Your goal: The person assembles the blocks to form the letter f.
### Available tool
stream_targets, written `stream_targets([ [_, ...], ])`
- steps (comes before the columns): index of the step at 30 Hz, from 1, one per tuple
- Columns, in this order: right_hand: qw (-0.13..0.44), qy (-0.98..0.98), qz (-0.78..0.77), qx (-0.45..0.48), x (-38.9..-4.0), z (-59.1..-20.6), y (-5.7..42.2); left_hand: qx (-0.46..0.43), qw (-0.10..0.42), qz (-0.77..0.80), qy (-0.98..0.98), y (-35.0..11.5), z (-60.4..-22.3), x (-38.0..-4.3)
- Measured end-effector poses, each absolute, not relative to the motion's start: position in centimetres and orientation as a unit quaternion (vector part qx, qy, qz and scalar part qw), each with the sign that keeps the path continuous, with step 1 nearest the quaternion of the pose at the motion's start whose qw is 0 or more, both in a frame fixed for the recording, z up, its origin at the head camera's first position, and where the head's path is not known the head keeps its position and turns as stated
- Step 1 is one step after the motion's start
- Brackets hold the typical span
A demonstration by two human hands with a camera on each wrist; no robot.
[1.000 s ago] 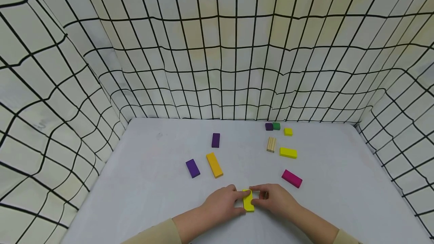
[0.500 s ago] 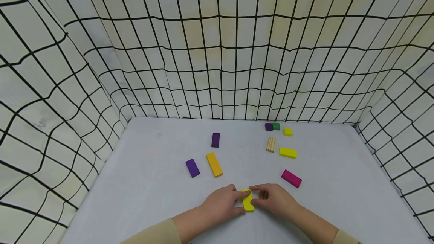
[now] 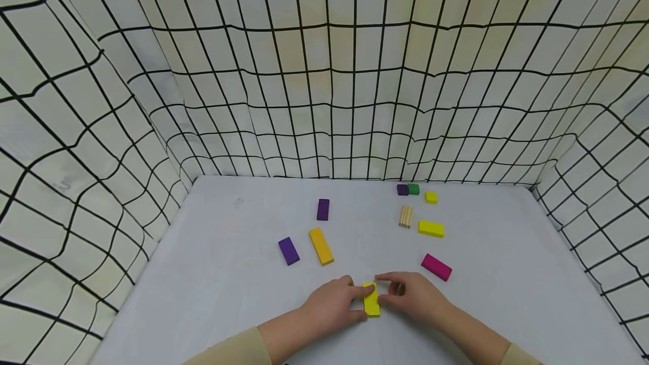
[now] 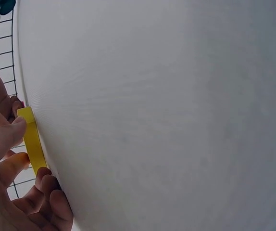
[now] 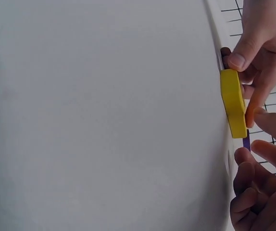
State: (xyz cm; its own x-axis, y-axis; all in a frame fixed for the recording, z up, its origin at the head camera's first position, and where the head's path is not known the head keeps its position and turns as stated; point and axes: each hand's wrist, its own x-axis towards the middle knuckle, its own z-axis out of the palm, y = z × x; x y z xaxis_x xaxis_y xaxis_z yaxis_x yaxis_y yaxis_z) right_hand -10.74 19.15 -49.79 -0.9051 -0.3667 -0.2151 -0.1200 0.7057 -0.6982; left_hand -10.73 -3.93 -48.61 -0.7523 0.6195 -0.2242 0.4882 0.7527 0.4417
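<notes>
Low in the middle of the head view, a yellow wooden block [image 3: 372, 304] lies on the white table [image 3: 228, 292]. My left hand [image 3: 329, 304] pinches it from the left, thumb at the near end and index finger at the far end. The right wrist view also shows the yellow block [image 5: 232, 98] between those fingers. On the other side is my right hand [image 3: 417, 297], its fingers loosely bent. Its thumb is at the block's right edge; whether it touches is hard to tell. The index fingertip stands off the far corner, apart from the block.
Purple blocks [image 3: 289, 251] [image 3: 323, 209] and an orange block [image 3: 321, 246] lie left. Right are a magenta block [image 3: 436, 267], yellow blocks [image 3: 431, 228] [image 3: 431, 197], light wooden sticks [image 3: 405, 216], a dark purple block [image 3: 403, 189] and a green block [image 3: 413, 188]. Black netting [image 3: 329, 105] surrounds the table.
My right hand has drawn slightly away to the right, its index fingertip lifting off the block's far corner. The left hand and the yellow block have stayed in place.
</notes>
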Motion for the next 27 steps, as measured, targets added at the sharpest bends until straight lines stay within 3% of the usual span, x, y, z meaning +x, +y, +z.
stream_targets([
  [27,0.100,0.940,-0.323,-0.047,-12.7,-47.7,24.0,0.288,0.193,0.174,0.922,-3.7,-48.6,-10.7],
])
